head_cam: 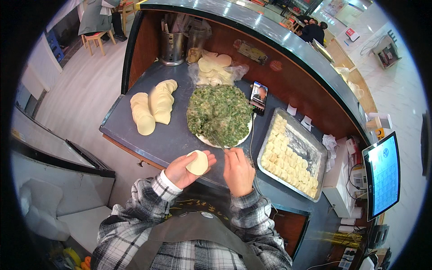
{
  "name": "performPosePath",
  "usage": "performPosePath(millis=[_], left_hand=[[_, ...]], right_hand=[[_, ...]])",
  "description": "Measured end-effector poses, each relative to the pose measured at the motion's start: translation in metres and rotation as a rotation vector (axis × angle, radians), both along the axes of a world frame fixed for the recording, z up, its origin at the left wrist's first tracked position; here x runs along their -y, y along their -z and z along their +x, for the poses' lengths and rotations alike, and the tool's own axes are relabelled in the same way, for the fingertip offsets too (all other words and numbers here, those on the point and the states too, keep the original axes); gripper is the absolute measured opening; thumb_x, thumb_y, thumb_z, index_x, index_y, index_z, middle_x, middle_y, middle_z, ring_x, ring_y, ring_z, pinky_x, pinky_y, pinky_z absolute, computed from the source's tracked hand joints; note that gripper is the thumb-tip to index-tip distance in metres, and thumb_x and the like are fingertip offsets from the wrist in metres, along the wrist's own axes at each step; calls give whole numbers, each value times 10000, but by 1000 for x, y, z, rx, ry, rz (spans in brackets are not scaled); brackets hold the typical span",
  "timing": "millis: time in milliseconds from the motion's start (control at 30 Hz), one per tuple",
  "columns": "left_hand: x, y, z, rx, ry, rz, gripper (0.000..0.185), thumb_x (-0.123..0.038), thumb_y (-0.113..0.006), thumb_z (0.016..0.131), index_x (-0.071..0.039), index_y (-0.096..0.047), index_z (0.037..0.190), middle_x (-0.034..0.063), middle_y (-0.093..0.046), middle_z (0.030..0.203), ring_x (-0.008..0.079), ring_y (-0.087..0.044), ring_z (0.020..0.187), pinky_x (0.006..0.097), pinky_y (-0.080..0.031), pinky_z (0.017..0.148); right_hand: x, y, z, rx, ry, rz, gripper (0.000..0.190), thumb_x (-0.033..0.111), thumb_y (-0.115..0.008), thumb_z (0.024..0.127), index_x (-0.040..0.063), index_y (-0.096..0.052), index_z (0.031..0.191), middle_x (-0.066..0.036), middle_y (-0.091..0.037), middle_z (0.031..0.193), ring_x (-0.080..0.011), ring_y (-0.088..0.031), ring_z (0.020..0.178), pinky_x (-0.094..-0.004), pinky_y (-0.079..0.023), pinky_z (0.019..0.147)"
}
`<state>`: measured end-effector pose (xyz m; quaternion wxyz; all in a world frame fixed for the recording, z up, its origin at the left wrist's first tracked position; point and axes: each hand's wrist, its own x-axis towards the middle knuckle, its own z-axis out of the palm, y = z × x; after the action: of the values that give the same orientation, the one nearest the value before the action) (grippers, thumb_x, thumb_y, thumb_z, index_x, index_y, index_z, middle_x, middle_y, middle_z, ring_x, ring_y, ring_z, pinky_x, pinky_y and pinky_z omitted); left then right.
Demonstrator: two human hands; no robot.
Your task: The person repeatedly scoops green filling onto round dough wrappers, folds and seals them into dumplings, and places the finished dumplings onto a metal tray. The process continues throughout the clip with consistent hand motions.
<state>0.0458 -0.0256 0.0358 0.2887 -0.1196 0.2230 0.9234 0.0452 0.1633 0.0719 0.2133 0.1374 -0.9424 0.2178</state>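
A round dough wrapper point(197, 163) lies across the palm and fingers of my left hand point(181, 171), the thumb resting at its edge. My right hand point(238, 171) grips a thin metal utensil point(217, 140), whose far end reaches into the near edge of the chopped green filling point(221, 111). That filling is heaped on a white plate point(250, 130), with only part of the rim showing. Two overlapping rows of dough wrappers point(143, 114) lie on the counter to the left. At the right, a metal tray point(321, 158) holds many folded dumplings point(283, 158) beside a floured bare patch.
Behind the filling, more wrappers point(216, 65) sit on a plastic bag. A phone point(259, 98) leans by the plate, its cable point(251, 145) running along the counter towards me. A metal utensil holder point(172, 47) stands at the back. A monitor point(383, 175) is at far right.
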Motion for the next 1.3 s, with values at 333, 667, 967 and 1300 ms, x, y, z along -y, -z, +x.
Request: performPosePath(millis=[333, 667, 967, 1300], left_hand=[[3, 29, 2, -390, -31, -503, 347, -209, -451, 1031, 8, -479, 1301, 162, -628, 1142, 276, -663, 1005, 362, -536, 901], [18, 22, -6, -949, -381, -1381, 163, -31, -662, 867, -15, -708, 1022, 138, -681, 1065, 237, -675, 852, 299, -536, 736], [34, 31, 3, -1181, -451, -1603, 199, 10, -707, 779, -2, -658, 972, 118, -640, 1022, 296, -624, 884, 358, -518, 770], [32, 39, 7, -1245, -415, -1686, 343, 29, -702, 706, -15, -645, 1041, 116, -631, 1082, 319, -593, 964, 392, -506, 835]], right_hand=[[15, 43, -4, 80, -52, 156, 394, 24, -542, 829, -18, -521, 1220, -108, -491, 1131, -279, -586, 967, -374, -559, 707], [-5, 24, 41, 171, 33, 140, 202, 28, -569, 880, 18, -574, 1082, -139, -549, 1040, -340, -616, 851, -408, -526, 677], [8, 9, 29, 114, -111, -259, 141, 9, -640, 849, 1, -614, 987, -150, -583, 982, -336, -620, 818, -389, -510, 688], [50, 36, -5, 108, -357, -99, 178, 17, -615, 829, 14, -603, 1007, -95, -543, 902, -282, -567, 852, -365, -500, 717]])
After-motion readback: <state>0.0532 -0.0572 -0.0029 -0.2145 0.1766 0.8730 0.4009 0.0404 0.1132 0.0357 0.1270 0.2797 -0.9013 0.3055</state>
